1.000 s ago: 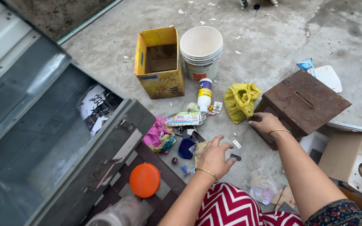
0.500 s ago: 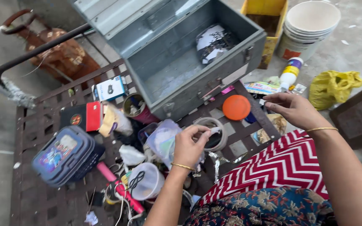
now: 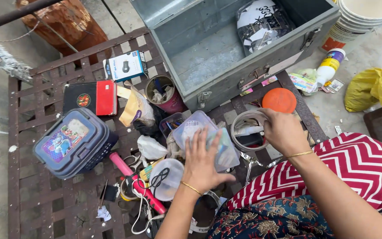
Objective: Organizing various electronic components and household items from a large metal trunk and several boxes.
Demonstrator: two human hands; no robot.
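Since half a sec ago: left hand (image 3: 204, 161) has let go its pinch and now lies flat, fingers spread wide, palm down on the clear plastic box (image 3: 206, 139); right hand (image 3: 284, 130) has come across from beside the orange lid (image 3: 279, 100) to the tape roll (image 3: 247, 130), and the view has tipped so the grey metal trunk (image 3: 226, 53) sits higher in frame. Right hand is curled over the roll's right edge, fingers partly closed around it; can't tell how firm the grip is. A white tube-like bit pokes out inside the roll by the fingertips. Clear box lies tilted on the rust-brown lattice table (image 3: 36, 194), just in front of the trunk, btwn the roll and a maroon cup (image 3: 164, 95) full of odds. Trunk open, a clear bag of papers (image 3: 264, 22) inside at the right end. Left of the box: white crumpled bag (image 3: 150, 147), tan pouch (image 3: 135, 108), red-and-black case (image 3: 91, 97), blue lunch-box-type case (image 3: 74, 144). Nearer the person: round clear tub (image 3: 166, 179) w/ black cord in it, pink marker (image 3: 135, 181), scissors. Small white-blue carton (image 3: 124, 65) at table's far side. On the floor to the right: stacked white buckets (image 3: 359, 20), white bottle (image 3: 328, 66), yellow bag (image 3: 372, 88).
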